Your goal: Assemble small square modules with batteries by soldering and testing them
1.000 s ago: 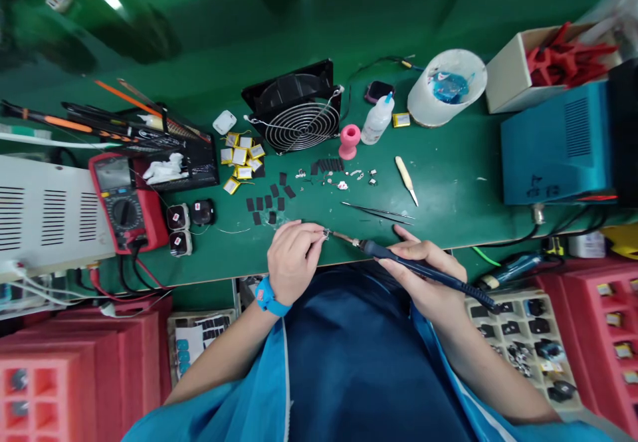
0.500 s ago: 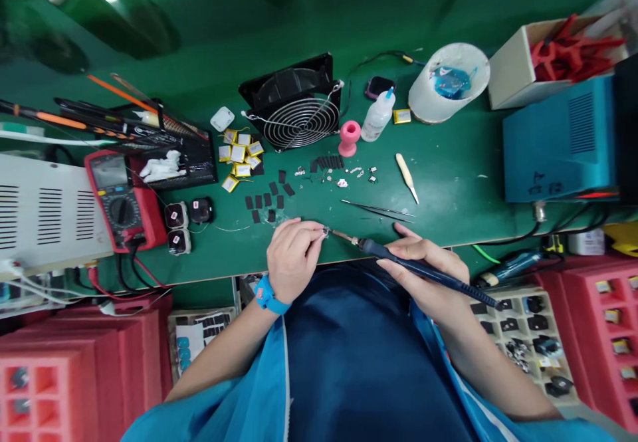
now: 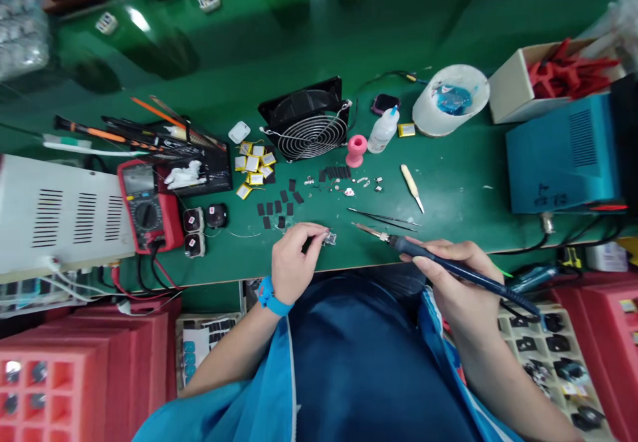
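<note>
Soldering iron (image 3: 448,266) clasped in right hand's (image 3: 456,282) grip.

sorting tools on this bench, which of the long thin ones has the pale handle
The small knife right of the pink spool; the tweezers below it are all dark metal.

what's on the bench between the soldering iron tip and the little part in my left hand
Head view: only bare green mat between the iron tip and the part.

- Bare green bench (image 3: 448,222) lies open right of the tweezers (image 3: 383,217), up to the blue box (image 3: 563,156).
- Farther back, fan (image 3: 309,129), pink spool (image 3: 355,150) and bottle (image 3: 383,129) block passage.
- Left, black pads (image 3: 279,206) and multimeter (image 3: 149,206) crowd the surface.
</note>
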Demonstrator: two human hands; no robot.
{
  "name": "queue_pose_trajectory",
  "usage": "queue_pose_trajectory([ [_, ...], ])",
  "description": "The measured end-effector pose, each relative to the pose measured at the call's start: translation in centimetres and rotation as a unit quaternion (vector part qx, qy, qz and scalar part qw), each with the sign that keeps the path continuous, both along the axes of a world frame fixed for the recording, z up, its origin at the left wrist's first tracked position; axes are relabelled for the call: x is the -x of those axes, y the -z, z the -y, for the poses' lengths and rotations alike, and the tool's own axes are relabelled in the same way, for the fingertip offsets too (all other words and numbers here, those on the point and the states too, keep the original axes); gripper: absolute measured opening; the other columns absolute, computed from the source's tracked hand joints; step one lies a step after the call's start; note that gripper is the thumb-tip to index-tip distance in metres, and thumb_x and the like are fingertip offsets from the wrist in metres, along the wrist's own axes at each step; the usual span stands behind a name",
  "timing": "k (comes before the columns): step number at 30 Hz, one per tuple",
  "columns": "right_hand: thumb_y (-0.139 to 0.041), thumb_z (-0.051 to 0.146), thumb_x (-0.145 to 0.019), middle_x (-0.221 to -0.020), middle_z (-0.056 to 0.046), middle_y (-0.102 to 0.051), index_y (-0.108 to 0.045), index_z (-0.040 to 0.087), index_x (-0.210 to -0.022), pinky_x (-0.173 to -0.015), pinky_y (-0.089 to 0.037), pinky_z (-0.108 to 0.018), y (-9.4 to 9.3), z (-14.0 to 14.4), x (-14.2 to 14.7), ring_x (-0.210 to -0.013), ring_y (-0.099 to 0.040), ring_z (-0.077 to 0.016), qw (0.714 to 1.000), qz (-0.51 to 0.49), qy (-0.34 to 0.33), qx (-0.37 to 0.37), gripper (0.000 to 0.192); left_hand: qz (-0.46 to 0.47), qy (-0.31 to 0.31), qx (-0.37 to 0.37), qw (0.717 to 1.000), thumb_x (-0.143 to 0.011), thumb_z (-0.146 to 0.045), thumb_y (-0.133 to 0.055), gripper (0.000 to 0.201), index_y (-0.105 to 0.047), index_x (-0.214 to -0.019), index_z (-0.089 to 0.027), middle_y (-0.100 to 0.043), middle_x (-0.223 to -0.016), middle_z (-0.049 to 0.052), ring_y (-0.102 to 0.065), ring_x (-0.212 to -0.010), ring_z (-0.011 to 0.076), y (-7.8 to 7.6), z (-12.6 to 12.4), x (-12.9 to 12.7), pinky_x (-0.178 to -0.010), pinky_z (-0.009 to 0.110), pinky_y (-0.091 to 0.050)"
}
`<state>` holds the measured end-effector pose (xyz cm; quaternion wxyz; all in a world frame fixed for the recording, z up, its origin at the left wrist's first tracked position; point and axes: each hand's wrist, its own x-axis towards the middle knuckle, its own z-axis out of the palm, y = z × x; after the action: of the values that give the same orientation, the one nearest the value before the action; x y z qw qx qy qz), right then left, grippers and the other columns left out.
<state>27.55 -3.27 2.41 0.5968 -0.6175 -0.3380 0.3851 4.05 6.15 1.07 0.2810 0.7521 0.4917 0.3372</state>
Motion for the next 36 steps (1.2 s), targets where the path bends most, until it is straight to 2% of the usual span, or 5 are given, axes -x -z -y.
queue_pose_trajectory([
  [7,-0.088,0.02,-0.075,-0.087,-0.001,-0.079,-0.068,0.024,-0.083,-0.081,-0.066,-0.04,0.2,0.1,-0.3,-0.085,-0.08,-0.0242,0.999,0.003,0.031,-0.007,0.022,0.038,0.013,0.051,0.998,-0.093,-0.01,-0.066,0.014,-0.073,-0.089,-0.022,-0.078,-0.091,0.001,-0.074,-0.086,0.015,-1.2,-0.7,0.1,-0.081,0.029,-0.061],
  [16,-0.088,0.027,-0.077,-0.09,-0.003,-0.079,-0.069,0.024,-0.083,-0.08,-0.065,-0.039,-0.1,-0.2,-0.4,-0.086,-0.079,-0.0242,0.998,0.023,0.065,0.005,0.02,0.028,0.012,0.096,0.995,-0.094,-0.019,-0.066,0.011,-0.076,-0.094,-0.023,-0.074,-0.094,0.004,-0.073,-0.086,0.0171,-0.7,-1.2,1.0,-0.077,0.03,-0.063],
  [24,-0.085,0.031,-0.078,-0.082,-0.003,-0.079,-0.071,0.024,-0.081,-0.069,-0.063,-0.033,-0.3,-0.9,-0.4,-0.074,-0.077,-0.0213,0.995,0.056,0.082,-0.026,0.016,-0.041,0.037,0.023,0.998,-0.098,-0.023,-0.062,0.015,-0.077,-0.093,-0.023,-0.075,-0.09,0.004,-0.073,-0.084,0.0163,-1.9,-1.6,0.6,-0.076,0.028,-0.063],
  [33,-0.083,0.036,-0.08,-0.077,-0.003,-0.079,-0.071,0.023,-0.078,-0.06,-0.061,-0.03,-0.3,-1.1,-0.9,-0.068,-0.075,-0.0202,0.993,0.072,0.08,-0.046,0.017,-0.072,0.016,-0.052,0.996,-0.097,-0.022,-0.063,0.012,-0.075,-0.098,-0.022,-0.077,-0.09,0.004,-0.075,-0.082,0.0179,-1.3,-1.7,-0.1,-0.075,0.03,-0.063],
  [36,-0.083,0.035,-0.079,-0.078,-0.002,-0.078,-0.072,0.023,-0.079,-0.061,-0.061,-0.03,-0.1,-0.9,-1.1,-0.067,-0.076,-0.0195,0.993,0.063,0.087,-0.053,0.016,-0.076,0.032,-0.07,0.994,-0.098,-0.021,-0.062,0.014,-0.074,-0.09,-0.022,-0.077,-0.09,0.003,-0.075,-0.084,0.0182,-1.7,-2.7,-0.1,-0.079,0.031,-0.063],
])
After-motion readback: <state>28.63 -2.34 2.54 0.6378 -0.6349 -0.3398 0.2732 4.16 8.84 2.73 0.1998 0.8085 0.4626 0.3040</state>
